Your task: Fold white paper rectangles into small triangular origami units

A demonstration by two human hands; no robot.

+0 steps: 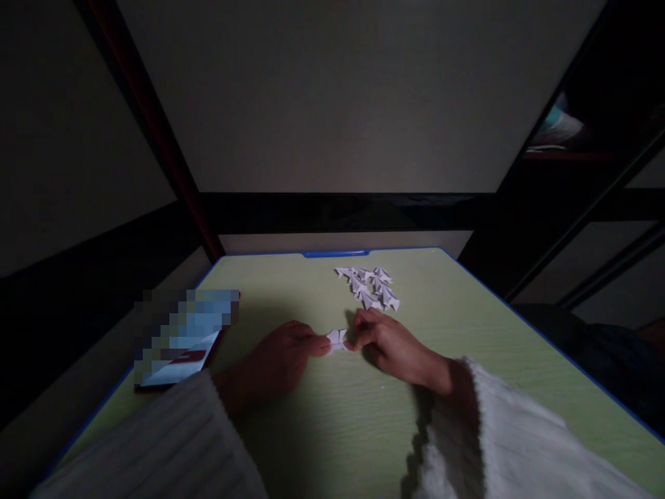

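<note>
A small folded piece of white paper is held between my two hands, just above the middle of the table. My left hand pinches its left end, thumb on top. At its right end, my right hand is closed with thumb and fingers on the paper's edge. Creases and a notched upper edge show on the paper; both ends are partly covered by my fingers. Beyond my right hand lies a cluster of several folded white paper pieces, pointed and touching one another.
The pale green table has a blue rim and a blue handle at its far edge. A tablet-like device with a lit, partly pixelated screen lies at the left. Behind the table stands a pale panel; dark shelving is at the right.
</note>
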